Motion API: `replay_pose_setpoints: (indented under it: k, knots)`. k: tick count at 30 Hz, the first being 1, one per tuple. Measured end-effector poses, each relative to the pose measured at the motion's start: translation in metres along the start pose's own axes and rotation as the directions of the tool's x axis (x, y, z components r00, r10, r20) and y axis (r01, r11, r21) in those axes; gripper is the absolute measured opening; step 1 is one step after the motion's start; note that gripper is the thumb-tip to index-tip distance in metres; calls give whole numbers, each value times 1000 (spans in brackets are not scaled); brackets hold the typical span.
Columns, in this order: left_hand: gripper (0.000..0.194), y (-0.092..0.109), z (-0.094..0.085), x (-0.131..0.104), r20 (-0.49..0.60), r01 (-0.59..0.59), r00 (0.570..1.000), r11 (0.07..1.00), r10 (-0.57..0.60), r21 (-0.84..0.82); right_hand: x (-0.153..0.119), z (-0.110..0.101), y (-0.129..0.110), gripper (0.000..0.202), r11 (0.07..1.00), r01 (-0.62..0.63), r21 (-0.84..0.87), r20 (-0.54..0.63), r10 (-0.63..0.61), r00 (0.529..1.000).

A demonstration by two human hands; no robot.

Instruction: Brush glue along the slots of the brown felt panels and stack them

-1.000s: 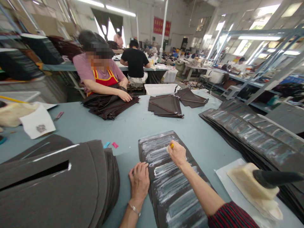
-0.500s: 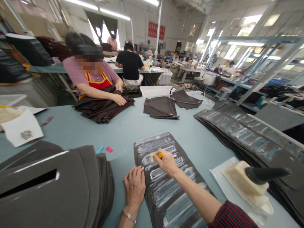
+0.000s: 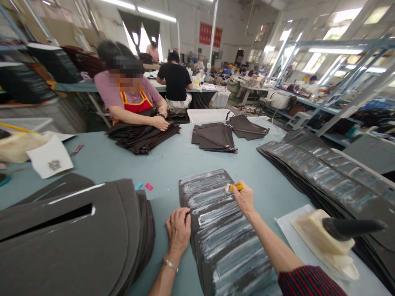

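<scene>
Under me the worktop [image 3: 123, 162], right hand [image 3: 245, 199] pinching the brush [image 3: 237, 187], left hand [image 3: 179, 230] loosely open, and one overlong stroke past the panel's edge [image 3: 233, 180] could smear it.

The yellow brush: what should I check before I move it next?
1. Right hand holding the yellow brush: ok.
2. Bristles at the dark panel, near its right edge: ok.
3. Left hand resting by the panel's left edge: ok.
4. Other person's hands away from this panel: ok.
5. Enough white stuff on the bristles: cannot tell.
6. Pale streaks dry: cannot tell.
</scene>
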State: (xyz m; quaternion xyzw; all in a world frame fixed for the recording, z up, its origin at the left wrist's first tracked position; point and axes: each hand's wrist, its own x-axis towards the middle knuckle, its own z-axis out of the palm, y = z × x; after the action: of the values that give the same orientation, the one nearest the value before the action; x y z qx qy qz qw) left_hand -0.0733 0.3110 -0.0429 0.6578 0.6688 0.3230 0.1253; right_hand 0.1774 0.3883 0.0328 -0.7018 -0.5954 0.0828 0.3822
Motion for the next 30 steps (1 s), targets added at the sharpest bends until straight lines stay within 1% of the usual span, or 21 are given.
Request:
replay_pose_setpoints:
  k: [2,3,5,7,8,10,12,14,16,18,20,22,24,26,27,29,30]
  knots:
    - [25,-1,-3,-3,-27,22,999,998,-23,-51,-20,8,-27,19,990,38,135,103,-52,993]
    - [26,-1,-5,-6,-39,10,999,998,-13,-58,-33,13,-41,19,977,54,206,165,-89,982]
    - [26,1,-7,-14,-20,-62,998,998,61,-31,-58,25,-67,19,948,83,308,264,-169,950]
    - [27,4,-8,-21,31,-147,989,989,146,23,-74,35,-79,18,934,97,345,316,-212,925]
    - [28,6,-8,-25,47,-174,984,984,172,47,-76,38,-77,17,936,91,339,329,-209,921]
    - [28,8,-6,-28,41,-187,982,978,184,87,-69,36,-61,17,956,63,285,328,-159,931]
    - [27,9,-5,-28,21,-181,984,977,179,110,-51,23,-32,17,978,23,208,285,-83,955]
    - [26,9,-3,-28,12,-172,985,977,172,124,-27,4,2,19,993,-11,121,198,-13,980]
    - [25,10,-2,-27,12,-163,987,978,163,133,-7,-14,32,20,997,-59,42,96,55,994]
    - [25,10,-3,-27,22,-157,988,977,156,141,7,-28,50,21,992,-128,12,52,127,990]
    - [25,11,-4,-27,33,-152,988,977,149,147,13,-36,54,23,982,-186,42,105,181,978]
    - [24,12,-5,-28,39,-145,989,978,140,150,11,-37,44,25,978,-192,79,194,173,966]
    - [24,13,-6,-28,46,-140,990,978,135,151,0,-33,22,25,984,-141,112,217,114,969]
    - [25,13,-6,-27,49,-141,990,978,135,154,-19,-23,-5,22,980,-74,187,194,37,980]
    - [25,13,-6,-27,49,-143,989,977,137,155,-30,-16,-19,21,968,-47,246,200,-4,980]
    - [25,12,-6,-27,49,-150,988,976,144,158,-52,0,-41,19,929,-25,369,267,-81,960]
    - [25,11,-5,-27,50,-153,988,975,147,159,-60,7,-48,17,911,-32,410,313,-107,944]
